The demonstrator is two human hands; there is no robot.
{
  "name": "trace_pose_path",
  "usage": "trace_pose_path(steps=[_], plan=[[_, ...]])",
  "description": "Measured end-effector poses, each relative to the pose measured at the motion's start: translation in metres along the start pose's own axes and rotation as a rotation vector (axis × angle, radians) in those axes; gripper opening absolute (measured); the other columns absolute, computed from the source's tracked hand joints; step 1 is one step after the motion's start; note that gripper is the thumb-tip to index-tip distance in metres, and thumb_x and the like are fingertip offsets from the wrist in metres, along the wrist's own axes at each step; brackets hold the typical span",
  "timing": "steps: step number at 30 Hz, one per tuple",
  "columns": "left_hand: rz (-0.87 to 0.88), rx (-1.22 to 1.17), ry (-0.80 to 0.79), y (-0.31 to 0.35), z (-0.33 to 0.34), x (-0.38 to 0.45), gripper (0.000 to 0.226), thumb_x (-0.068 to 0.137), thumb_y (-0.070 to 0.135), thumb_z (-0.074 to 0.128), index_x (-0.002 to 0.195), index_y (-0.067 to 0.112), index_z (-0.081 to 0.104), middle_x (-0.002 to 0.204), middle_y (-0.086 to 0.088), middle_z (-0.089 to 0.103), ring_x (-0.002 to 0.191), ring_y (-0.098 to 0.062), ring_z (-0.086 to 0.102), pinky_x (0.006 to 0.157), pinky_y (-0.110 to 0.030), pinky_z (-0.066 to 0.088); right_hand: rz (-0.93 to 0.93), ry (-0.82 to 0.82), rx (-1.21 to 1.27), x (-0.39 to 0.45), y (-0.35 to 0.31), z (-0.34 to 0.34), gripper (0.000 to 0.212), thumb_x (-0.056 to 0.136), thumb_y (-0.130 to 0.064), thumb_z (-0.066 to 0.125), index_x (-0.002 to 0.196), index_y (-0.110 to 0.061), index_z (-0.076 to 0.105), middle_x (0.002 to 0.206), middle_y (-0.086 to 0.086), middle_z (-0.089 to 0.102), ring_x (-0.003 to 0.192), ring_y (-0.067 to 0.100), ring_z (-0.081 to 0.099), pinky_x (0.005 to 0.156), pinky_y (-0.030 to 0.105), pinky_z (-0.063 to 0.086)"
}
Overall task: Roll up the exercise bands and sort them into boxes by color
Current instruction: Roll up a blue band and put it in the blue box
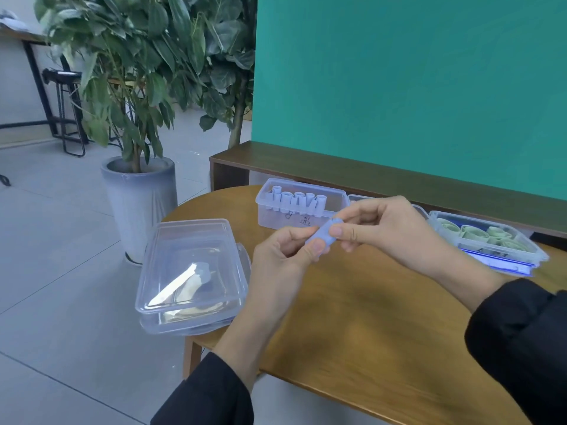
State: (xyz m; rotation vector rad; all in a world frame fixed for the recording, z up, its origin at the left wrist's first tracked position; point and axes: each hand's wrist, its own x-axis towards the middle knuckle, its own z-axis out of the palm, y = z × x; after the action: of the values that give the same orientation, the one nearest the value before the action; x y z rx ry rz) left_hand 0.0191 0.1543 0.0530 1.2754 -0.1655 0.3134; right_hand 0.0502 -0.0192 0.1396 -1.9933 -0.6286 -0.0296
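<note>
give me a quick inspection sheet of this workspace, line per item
surface: round wooden table, bare in the middle
job's things: blue band roll held above the table; clear box of upright blue rolls at the back; clear box of green rolls at right, resting on something blue
clutter: stacked clear lids at the table's left edge, overhanging it
grippers: left hand and right hand both pinch the blue roll
cables: nothing seen on the table; a dark cord on the floor at far left
surroundings: potted plant on grey tile floor, teal wall, wooden shelf behind the table, black stool at far left
</note>
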Motion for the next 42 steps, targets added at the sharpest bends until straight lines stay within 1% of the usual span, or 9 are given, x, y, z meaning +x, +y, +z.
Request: trace_pose_path(steps=[3,7,9,13,18,23,26,32,42], plan=[[-0.002,0.002,0.024,-0.005,0.002,0.011,0.018,0.092,0.012,0.072,0.111,0.009,0.073,0.093,-0.006,0.079,0.088,-0.015,0.074,0.079,-0.024,0.054,0.035,-0.040,0.003,0.016,0.002,-0.009,0.023,0.076,-0.018,0.081,0.094,-0.004,0.077,0.071,0.008,0.075,0.062,0.015,0.068,0.066,0.025,0.056],[-0.006,0.041,0.068,-0.012,0.009,0.026,0.016,0.094,0.016,0.072,0.109,0.017,0.074,0.095,0.001,0.079,0.095,-0.023,0.074,0.085,-0.031,0.056,0.075,-0.074,-0.086,0.035,0.008,-0.019,0.026,0.074,-0.031,0.084,0.092,-0.012,0.080,0.078,0.014,0.076,0.072,0.022,0.073,0.079,0.059,0.054],[-0.022,0.070,0.081,-0.016,0.013,0.032,0.020,0.095,0.023,0.071,0.115,0.022,0.074,0.101,0.006,0.078,0.099,-0.019,0.073,0.092,-0.033,0.057,0.099,-0.061,-0.114,0.046,0.013,-0.024,0.024,0.077,-0.030,0.083,0.092,-0.012,0.079,0.076,0.013,0.076,0.068,0.015,0.072,0.067,0.043,0.053],[-0.058,0.205,0.131,-0.028,0.018,0.044,0.050,0.093,0.044,0.071,0.140,0.031,0.058,0.124,0.008,0.071,0.115,-0.006,0.066,0.105,-0.035,0.051,0.111,0.036,-0.134,0.082,0.033,-0.043,0.024,0.076,-0.028,0.085,0.090,-0.009,0.079,0.076,0.012,0.077,0.067,0.018,0.072,0.070,0.031,0.059],[-0.056,0.245,0.185,-0.034,0.021,0.049,0.047,0.097,0.029,0.068,0.142,0.031,0.054,0.127,0.015,0.067,0.112,0.013,0.060,0.104,-0.024,0.049,0.121,0.144,-0.445,0.141,0.092,-0.074,0.021,0.083,-0.032,0.083,0.093,-0.013,0.078,0.080,0.002,0.078,0.071,0.013,0.074,0.062,0.020,0.055],[-0.043,0.243,0.248,-0.041,0.022,0.052,0.029,0.098,0.027,0.065,0.122,0.042,0.060,0.109,0.023,0.071,0.108,0.009,0.063,0.098,-0.033,0.054,0.170,0.082,-0.668,0.182,0.136,-0.077,0.027,0.087,-0.036,0.079,0.102,-0.014,0.078,0.095,0.003,0.076,0.083,0.016,0.068,0.076,0.031,0.053],[-0.032,0.267,0.255,-0.043,0.026,0.051,0.028,0.098,0.028,0.065,0.121,0.043,0.059,0.114,0.024,0.068,0.108,0.010,0.062,0.090,-0.022,0.052,0.219,0.051,-0.715,0.196,0.151,-0.072,0.028,0.086,-0.041,0.078,0.105,-0.020,0.078,0.103,-0.001,0.074,0.082,0.021,0.070,0.077,0.040,0.059],[-0.049,0.312,0.234,-0.043,0.027,0.050,0.025,0.097,0.031,0.065,0.118,0.043,0.059,0.106,0.036,0.065,0.105,0.014,0.059,0.075,-0.008,0.047,0.260,0.014,-0.859,0.212,0.159,-0.060,0.033,0.087,-0.044,0.077,0.107,-0.018,0.076,0.106,-0.003,0.064,0.089,0.022,0.063,0.060,0.031,0.044],[-0.055,0.326,0.243,-0.046,0.029,0.051,0.027,0.095,0.029,0.068,0.120,0.039,0.061,0.108,0.028,0.066,0.104,0.014,0.059,0.076,-0.007,0.046,0.315,-0.042,-1.044,0.225,0.159,-0.045,0.029,0.090,-0.035,0.075,0.113,-0.017,0.074,0.116,0.005,0.068,0.099,0.029,0.063,0.080,0.040,0.053]])
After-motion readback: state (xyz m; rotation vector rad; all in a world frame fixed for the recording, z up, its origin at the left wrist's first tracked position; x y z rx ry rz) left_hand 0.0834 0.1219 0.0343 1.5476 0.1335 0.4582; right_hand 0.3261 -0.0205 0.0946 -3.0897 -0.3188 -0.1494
